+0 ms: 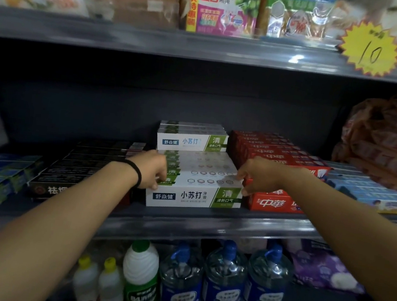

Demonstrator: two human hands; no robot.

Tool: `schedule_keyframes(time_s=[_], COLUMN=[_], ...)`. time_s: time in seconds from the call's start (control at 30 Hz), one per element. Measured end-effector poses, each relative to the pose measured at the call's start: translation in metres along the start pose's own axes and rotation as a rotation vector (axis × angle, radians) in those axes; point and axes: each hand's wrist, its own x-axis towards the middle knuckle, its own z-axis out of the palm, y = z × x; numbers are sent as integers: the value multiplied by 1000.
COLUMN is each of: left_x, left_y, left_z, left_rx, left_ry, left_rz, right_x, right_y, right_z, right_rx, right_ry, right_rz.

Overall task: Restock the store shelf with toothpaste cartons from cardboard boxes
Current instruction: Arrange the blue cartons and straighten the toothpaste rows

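Between black cartons and red cartons, both hands' fingers gripping white cartons

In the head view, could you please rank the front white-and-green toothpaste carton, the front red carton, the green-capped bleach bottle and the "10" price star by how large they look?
1. Front white-and-green toothpaste carton, held by both hands.
2. Green-capped bleach bottle, though it is nearer the camera.
3. Front red carton and "10" price star: too alike to rank; the carton is partly hidden.

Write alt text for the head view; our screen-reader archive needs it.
Both hands, left hand and right hand, grip the ends of a white-and-green toothpaste carton row on the middle shelf, between black cartons and red cartons.
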Motion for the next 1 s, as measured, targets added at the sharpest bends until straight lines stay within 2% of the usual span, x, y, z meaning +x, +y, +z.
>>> schedule_keyframes(time_s=[0.37,1.0], left_x=[0,7], left_y=[6,12], left_z=[2,3], left_rx=[-69,-97], left_ry=[46,65], left_rz=[-28,-31], right_x=[4,5], right_y=[2,5], right_z=[2,0], right_rx=[3,-36], right_ry=[55,33], right_rz=[-2,7])
